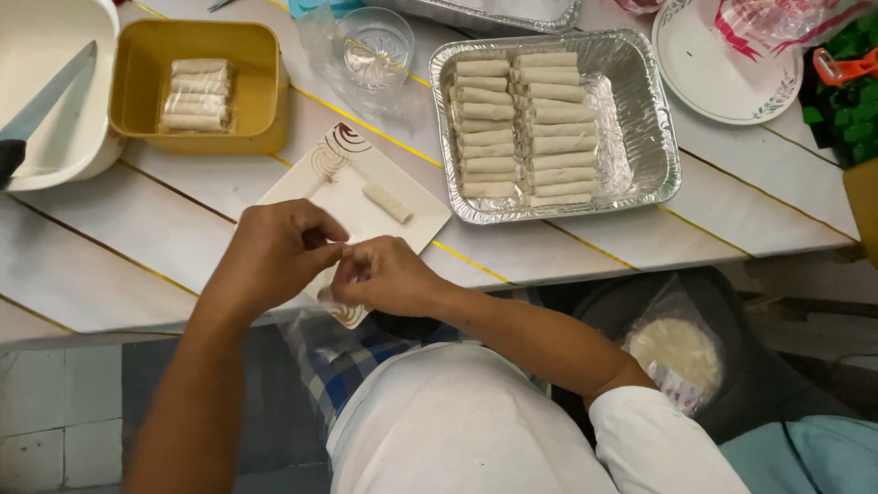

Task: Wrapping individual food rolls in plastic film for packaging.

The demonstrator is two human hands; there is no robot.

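My left hand (274, 252) and my right hand (384, 274) meet over the near corner of a square white plate (343, 178) with a brown swirl pattern. Their fingertips pinch a thin pale wrapper between them, mostly hidden by the fingers. One rolled pale spring roll (388, 203) lies on the plate just beyond my hands. A foil tray (645, 137) to the right holds several rolled spring rolls (521, 128) in two rows.
A yellow tub (146, 64) at the back left holds several rolls. A knife (41, 105) rests in a white dish. A glass bowl (375, 46), a round plate (722, 73) and a bagged stack of wrappers (677, 352) below the table edge are nearby.
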